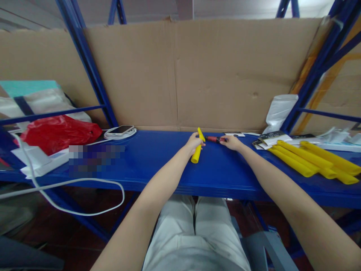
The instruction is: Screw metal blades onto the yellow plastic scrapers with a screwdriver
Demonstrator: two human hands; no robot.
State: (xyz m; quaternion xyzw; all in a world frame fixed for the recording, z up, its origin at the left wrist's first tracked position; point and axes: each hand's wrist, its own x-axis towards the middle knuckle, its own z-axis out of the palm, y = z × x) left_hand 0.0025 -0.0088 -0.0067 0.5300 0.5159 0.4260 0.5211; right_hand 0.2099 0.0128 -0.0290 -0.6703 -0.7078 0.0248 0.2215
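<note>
My left hand point(193, 142) is closed around a yellow T-shaped piece point(195, 155), with a round tube end towards me and a narrow crosspiece at the top. To its right, my right hand point(231, 142) grips one end of a slim red and black tool point(213, 139). The tool lies level just above the blue tabletop, its black tip close to the yellow piece. Whether the two touch is too small to tell. Fingers cover part of both things.
Several yellow tubes point(313, 160) lie on the right of the blue table point(158, 162), beside black-and-white packaging point(272, 140). A phone point(122, 130) rests on a coiled white cable at the left. A red bag point(60, 133) and a power strip stand further left. Cardboard point(197, 75) walls the back.
</note>
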